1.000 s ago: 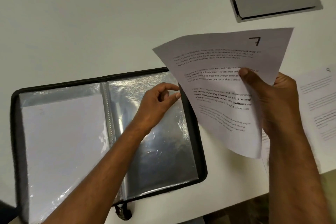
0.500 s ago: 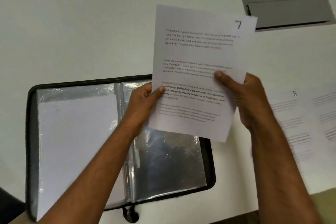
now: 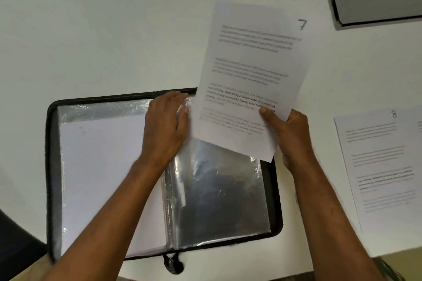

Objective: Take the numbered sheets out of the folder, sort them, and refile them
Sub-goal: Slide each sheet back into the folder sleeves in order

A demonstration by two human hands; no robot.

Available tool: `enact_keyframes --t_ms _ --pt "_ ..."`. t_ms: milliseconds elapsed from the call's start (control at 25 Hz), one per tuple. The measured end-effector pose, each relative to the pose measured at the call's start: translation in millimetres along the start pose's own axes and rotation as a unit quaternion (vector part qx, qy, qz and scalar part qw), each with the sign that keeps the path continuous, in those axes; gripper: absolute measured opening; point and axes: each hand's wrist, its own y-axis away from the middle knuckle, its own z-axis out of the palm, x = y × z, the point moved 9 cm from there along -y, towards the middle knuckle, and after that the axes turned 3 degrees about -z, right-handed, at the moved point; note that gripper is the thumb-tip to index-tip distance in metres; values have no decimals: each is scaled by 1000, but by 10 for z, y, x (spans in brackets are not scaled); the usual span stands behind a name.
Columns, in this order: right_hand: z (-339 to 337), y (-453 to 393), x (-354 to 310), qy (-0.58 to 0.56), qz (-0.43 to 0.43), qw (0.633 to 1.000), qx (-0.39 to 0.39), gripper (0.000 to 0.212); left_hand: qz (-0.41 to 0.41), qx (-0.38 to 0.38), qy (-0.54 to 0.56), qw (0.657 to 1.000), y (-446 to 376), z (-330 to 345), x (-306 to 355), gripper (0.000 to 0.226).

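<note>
Clear plastic sleeves catch the light inside the black zip folder [image 3: 50, 166], which lies open and flat on the white table [image 3: 91, 29]. Its left half shows a white sheet behind plastic; its right half shows a glossy sleeve [image 3: 219, 198] whose contents cannot be made out. The right hand [image 3: 290, 137] holds the sheet marked 7 [image 3: 253, 70] by its lower right corner, thumb curled across the printed face and the other fingers hidden behind the paper. The sheet is lifted and tilted, its bottom edge overlapping the upper right part of the folder while its top reaches over the bare table. The left hand [image 3: 165, 125] lies over the folder's spine near the top edge, fingers extended and close together, their tips at the top of the right-hand sleeve just beside the sheet's left edge; whether they pinch the plastic cannot be told. On the table to the right, well apart from the folder, the sheet marked 8 [image 3: 379, 166] lies flat, with the edge of another printed sheet [image 3: 419, 125] just beyond it at the frame's border. A grey box-like object [image 3: 374, 2] sits at the upper right corner of the table.
</note>
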Motion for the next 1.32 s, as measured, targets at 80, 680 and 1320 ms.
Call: enact_keyframes --t_ms 80,680,1320 --pt "-76 -27 -40 -46 -8 998 41 19 -5 -29 -153 988 79 161 -127 45" --pt "58 -262 49 -251 62 961 101 27 115 1 -152 982 187 139 67 13" --pt "423 -743 -257 -282 18 957 68 43 54 -114 -18 992 -255 35 183 24"
